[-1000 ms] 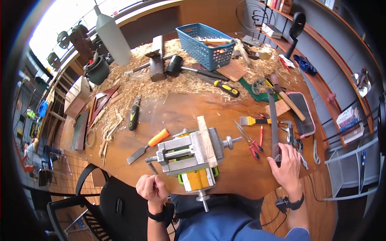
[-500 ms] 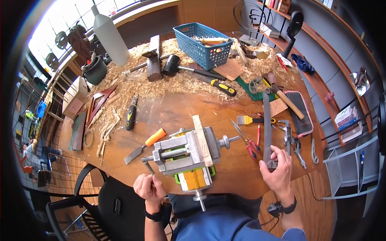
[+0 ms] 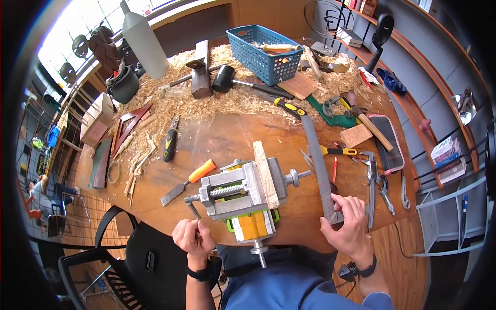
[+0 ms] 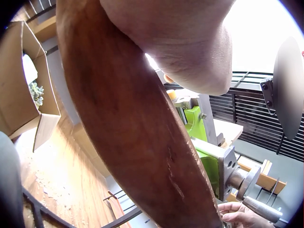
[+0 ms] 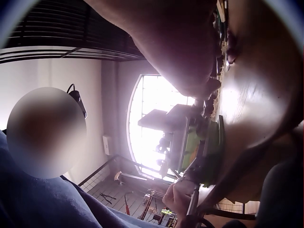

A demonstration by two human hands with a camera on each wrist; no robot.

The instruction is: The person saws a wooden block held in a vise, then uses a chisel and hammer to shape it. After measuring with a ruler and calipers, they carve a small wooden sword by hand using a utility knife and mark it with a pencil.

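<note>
My right hand pinches the near end of a long flat metal bar between thumb and fingers, right of the vise. The bar slants away over the tabletop. A pale wood strip lies along the jaw part of the grey metal vise, which stands at the table's front edge. Below the vise's crank handle, my left hand stays by the table edge, fingers loosely curled, with nothing visible in them. The left wrist view shows the vise's green base past the table edge.
An orange-handled chisel lies left of the vise. Calipers, a red pencil and a hammer are on the right. Behind are wood shavings, a mallet and a blue basket.
My right hand has moved left with the metal bar, which now covers part of the red-handled scissors and the brush. The left hand has barely moved.
</note>
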